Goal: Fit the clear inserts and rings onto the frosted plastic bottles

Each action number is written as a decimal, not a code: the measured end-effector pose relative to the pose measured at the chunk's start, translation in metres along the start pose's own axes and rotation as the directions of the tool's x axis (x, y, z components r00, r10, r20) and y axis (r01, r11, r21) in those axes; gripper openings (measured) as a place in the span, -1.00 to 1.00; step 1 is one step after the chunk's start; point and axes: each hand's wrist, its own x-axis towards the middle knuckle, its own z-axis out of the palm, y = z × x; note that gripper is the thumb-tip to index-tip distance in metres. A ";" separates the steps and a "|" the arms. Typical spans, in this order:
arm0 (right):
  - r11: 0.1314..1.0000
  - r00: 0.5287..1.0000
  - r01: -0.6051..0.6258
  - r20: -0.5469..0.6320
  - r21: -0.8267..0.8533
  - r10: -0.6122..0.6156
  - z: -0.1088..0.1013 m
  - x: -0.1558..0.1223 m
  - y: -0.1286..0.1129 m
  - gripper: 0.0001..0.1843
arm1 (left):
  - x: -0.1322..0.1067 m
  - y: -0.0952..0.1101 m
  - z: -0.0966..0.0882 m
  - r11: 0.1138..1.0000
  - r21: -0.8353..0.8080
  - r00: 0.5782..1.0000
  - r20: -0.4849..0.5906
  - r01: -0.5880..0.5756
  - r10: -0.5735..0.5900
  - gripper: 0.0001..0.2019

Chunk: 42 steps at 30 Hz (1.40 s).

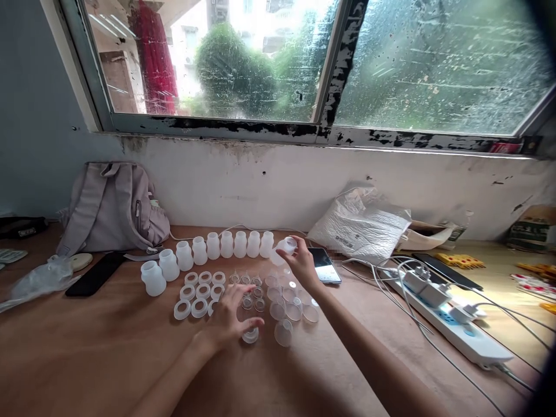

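My right hand (300, 264) holds a small translucent white bottle (284, 248) at the right end of a curved row of several like bottles (212, 245) standing on the brown table (108, 347). My left hand (229, 321) rests palm down with fingers spread over small clear caps (251, 335) and touches one of them. White rings (197, 292) lie in rows left of that hand. Clear domed cups (284, 331) lie to its right.
A grey backpack (115, 208) leans on the wall at the back left, with a black phone (94, 275) and a plastic bag (39, 278) before it. Another phone (325, 265), a silver bag (360, 223), and a white power strip (452, 327) with cables lie on the right.
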 end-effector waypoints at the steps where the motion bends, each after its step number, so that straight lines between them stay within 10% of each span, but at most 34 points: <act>1: 0.997 1.000 -0.007 0.004 -0.073 0.007 0.001 0.011 0.011 -0.48 | -0.003 -0.002 -0.002 0.999 0.036 0.998 0.052 -0.022 0.020 -0.45; 8: 0.948 0.994 -0.009 0.097 -0.317 0.042 0.021 0.051 0.069 -0.53 | -0.021 -0.018 0.001 0.965 0.252 0.974 0.224 -0.072 0.015 -0.47; 20: 0.955 0.993 0.047 0.114 -0.292 -0.014 0.032 0.058 0.080 -0.34 | -0.016 -0.020 -0.001 0.963 0.253 0.988 0.145 -0.088 0.052 -0.64; 26: 0.923 0.951 0.296 -0.021 -0.244 -0.310 0.019 0.011 0.034 -0.63 | -0.016 -0.025 -0.002 0.944 0.316 0.996 0.013 -0.092 0.092 -0.65; 32: 0.894 0.836 0.428 0.432 -0.133 -0.337 0.018 -0.077 -0.032 -0.79 | -0.017 -0.029 0.003 0.909 0.407 0.983 -0.108 -0.090 0.146 -0.68; 42: 0.942 0.927 0.315 0.250 -0.115 -0.279 0.069 -0.144 -0.017 -0.93 | -0.024 -0.046 0.008 0.833 0.505 0.936 -0.124 -0.227 0.330 -0.69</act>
